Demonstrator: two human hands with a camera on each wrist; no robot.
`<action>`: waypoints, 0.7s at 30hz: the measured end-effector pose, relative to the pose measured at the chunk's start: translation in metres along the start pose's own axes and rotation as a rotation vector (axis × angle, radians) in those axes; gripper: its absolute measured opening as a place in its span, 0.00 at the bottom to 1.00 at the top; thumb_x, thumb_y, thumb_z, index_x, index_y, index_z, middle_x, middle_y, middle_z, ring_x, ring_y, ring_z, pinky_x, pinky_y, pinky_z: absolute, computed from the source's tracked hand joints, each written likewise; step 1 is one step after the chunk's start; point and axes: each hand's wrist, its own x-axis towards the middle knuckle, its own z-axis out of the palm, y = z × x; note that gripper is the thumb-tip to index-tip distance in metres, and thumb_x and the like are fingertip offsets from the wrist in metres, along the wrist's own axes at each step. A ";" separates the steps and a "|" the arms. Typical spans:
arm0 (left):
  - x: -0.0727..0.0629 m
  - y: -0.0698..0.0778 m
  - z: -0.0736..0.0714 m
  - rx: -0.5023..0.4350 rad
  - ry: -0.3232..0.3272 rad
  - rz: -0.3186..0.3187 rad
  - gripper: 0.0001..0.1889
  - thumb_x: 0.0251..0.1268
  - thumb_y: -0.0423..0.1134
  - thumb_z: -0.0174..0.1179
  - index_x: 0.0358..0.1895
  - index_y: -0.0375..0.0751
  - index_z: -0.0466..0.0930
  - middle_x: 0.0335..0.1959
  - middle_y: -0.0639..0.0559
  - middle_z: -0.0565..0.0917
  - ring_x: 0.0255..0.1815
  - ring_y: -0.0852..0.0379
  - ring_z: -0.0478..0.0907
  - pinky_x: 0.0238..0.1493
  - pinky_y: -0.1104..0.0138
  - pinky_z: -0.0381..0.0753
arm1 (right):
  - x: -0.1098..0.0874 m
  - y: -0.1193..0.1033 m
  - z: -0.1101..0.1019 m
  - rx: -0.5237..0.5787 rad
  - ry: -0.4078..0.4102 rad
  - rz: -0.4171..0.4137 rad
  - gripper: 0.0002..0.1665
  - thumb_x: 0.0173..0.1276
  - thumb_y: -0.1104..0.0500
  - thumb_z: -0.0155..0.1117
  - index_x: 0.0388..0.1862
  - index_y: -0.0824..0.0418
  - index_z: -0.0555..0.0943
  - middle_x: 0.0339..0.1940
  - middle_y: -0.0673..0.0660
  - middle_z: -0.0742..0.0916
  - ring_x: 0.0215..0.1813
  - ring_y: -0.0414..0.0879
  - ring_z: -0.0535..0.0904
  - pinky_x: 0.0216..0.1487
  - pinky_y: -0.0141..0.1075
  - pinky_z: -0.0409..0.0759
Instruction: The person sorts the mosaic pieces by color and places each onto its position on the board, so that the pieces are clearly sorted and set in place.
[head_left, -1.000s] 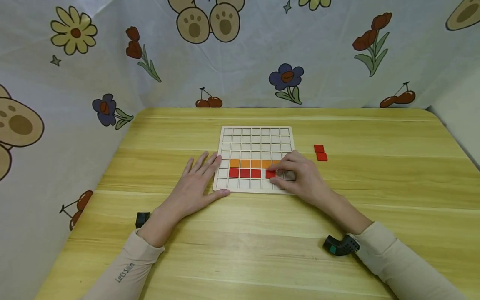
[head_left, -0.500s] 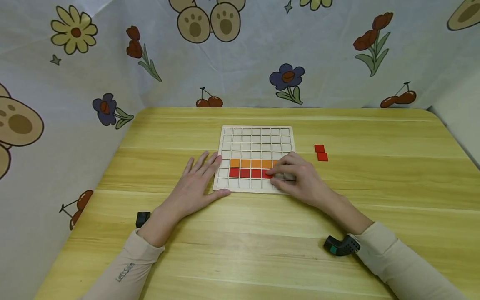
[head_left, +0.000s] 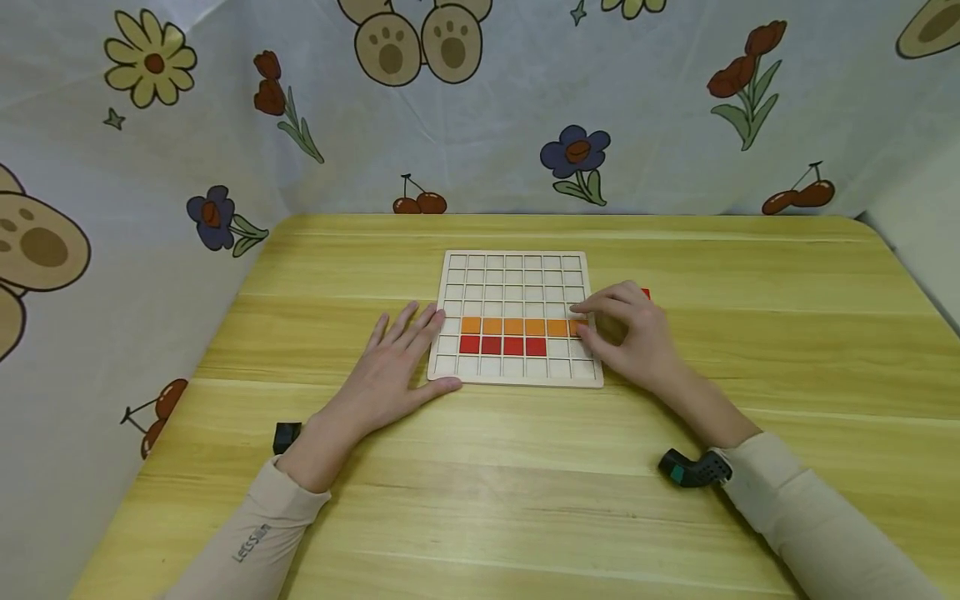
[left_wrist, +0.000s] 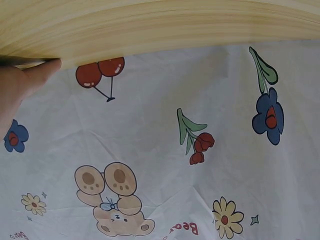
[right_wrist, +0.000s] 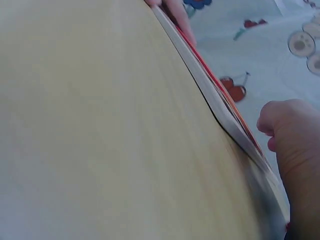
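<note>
A pale square grid board (head_left: 517, 384) lies on the table in the head view. One of its rows bears several orange tiles (head_left: 513, 326); in the row just nearer, several red tiles (head_left: 492, 345) sit side by side. My left hand (head_left: 393, 367) rests flat with fingers spread, fingertips and thumb at the board's left edge. Over the board's right edge hovers my right hand (head_left: 633, 337), thumb and index finger apart with nothing between them. Behind it a corner of a loose red tile (head_left: 646, 293) shows; the other loose one is hidden.
The wooden table (head_left: 480, 483) reaches back to a patterned cloth (head_left: 480, 125) hung behind and on the left. A black wrist camera (head_left: 693, 468) sits on the right wrist, another (head_left: 287, 437) on the left. The right wrist view shows the board's edge (right_wrist: 220, 105) nearly side-on.
My right hand settled a red tile into the grid beside the other red ones, let go and moved right and away from me, now covering part of the loose tiles. The left hand stayed put.
</note>
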 end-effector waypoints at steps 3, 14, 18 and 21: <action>0.000 0.000 0.000 -0.002 -0.004 -0.001 0.51 0.72 0.72 0.56 0.88 0.48 0.47 0.89 0.51 0.49 0.90 0.44 0.40 0.86 0.39 0.36 | 0.000 0.011 -0.011 -0.053 0.045 0.051 0.14 0.60 0.66 0.77 0.46 0.60 0.92 0.42 0.56 0.90 0.43 0.50 0.76 0.44 0.32 0.68; 0.000 0.001 -0.001 -0.008 -0.004 -0.004 0.51 0.72 0.72 0.56 0.88 0.48 0.47 0.89 0.51 0.49 0.90 0.45 0.40 0.86 0.39 0.37 | -0.002 0.031 -0.034 -0.184 0.090 0.314 0.20 0.64 0.58 0.76 0.53 0.65 0.89 0.48 0.65 0.88 0.53 0.60 0.77 0.52 0.50 0.69; 0.000 0.001 -0.001 -0.007 -0.004 -0.004 0.51 0.72 0.72 0.56 0.88 0.48 0.47 0.89 0.51 0.49 0.90 0.45 0.40 0.86 0.39 0.37 | -0.002 0.030 -0.033 -0.201 0.046 0.376 0.21 0.65 0.56 0.76 0.53 0.66 0.89 0.48 0.65 0.86 0.50 0.58 0.76 0.50 0.49 0.69; 0.000 0.001 -0.001 -0.002 -0.007 -0.006 0.52 0.72 0.72 0.55 0.88 0.49 0.47 0.89 0.51 0.49 0.90 0.45 0.39 0.86 0.39 0.37 | -0.002 0.029 -0.033 -0.211 0.016 0.398 0.20 0.65 0.57 0.76 0.53 0.66 0.88 0.48 0.65 0.85 0.50 0.58 0.76 0.49 0.47 0.68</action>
